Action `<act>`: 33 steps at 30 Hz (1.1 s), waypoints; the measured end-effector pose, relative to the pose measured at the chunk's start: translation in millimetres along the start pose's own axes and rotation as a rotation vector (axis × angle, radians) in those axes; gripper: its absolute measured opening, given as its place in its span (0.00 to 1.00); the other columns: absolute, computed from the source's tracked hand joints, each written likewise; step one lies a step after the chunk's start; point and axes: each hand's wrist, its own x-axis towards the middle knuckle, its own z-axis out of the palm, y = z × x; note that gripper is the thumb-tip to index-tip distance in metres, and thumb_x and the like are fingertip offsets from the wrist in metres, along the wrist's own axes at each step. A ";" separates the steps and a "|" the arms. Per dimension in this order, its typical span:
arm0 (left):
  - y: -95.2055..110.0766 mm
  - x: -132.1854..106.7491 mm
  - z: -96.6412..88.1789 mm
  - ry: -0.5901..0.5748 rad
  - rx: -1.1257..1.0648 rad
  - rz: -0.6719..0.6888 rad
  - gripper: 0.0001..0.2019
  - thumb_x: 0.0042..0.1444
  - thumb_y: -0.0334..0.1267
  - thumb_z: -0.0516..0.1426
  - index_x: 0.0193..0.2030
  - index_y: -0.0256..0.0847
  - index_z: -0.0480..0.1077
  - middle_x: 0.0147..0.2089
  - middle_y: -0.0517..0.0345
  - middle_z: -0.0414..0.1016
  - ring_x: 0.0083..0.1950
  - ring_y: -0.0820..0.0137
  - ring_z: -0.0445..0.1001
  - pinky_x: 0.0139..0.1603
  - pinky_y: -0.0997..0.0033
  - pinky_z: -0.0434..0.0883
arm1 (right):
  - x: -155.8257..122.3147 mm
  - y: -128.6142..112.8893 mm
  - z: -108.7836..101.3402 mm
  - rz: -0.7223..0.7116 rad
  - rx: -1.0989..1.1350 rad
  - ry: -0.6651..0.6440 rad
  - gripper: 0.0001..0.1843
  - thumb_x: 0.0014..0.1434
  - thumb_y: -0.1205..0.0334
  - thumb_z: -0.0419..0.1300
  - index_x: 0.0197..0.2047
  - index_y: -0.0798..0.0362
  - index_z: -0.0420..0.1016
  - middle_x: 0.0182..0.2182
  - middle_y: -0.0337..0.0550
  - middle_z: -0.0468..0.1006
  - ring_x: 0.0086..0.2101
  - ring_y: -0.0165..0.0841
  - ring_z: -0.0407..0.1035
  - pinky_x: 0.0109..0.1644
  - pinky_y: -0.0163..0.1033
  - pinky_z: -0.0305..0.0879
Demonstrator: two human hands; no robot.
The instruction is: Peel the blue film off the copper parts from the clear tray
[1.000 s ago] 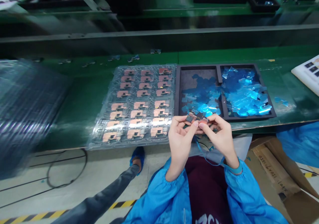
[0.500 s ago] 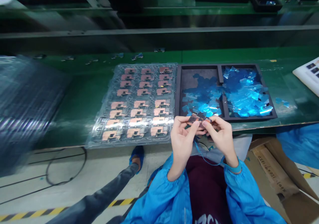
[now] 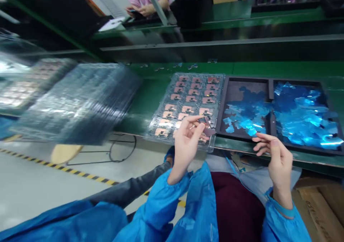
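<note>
Green table [image 3: 138, 114]: visible rows of plastic tray [image 3: 185, 103] hold boards [image 3: 175, 97]; I've one loose board [image 3: 203, 121] pinched in left hand [image 3: 186, 143]; right hand [image 3: 280, 159] loosely spread near blue film [image 3: 246, 122].

A small coppery-brown circuit board [image 3: 205, 121] with dark components is held slantwise in the left fingers [image 3: 198, 130].

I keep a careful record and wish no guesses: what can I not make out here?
In the head view:
Circuit board: partly covered by the left hand.
Clear plastic tray: that hand hides part.
Stacked trays: too blurred to count.
Cardboard box: cut off by the right edge.
Small pieces beyond the tray: too small to identify.
</note>
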 end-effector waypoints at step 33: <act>-73.1 202.8 -4.3 -0.570 1.032 0.575 0.17 0.74 0.36 0.52 0.61 0.42 0.78 0.64 0.42 0.78 0.63 0.51 0.72 0.67 0.48 0.68 | 9.2 9.8 -0.3 0.020 -0.122 -0.054 0.20 0.76 0.47 0.58 0.48 0.51 0.88 0.39 0.49 0.88 0.32 0.34 0.78 0.33 0.36 0.77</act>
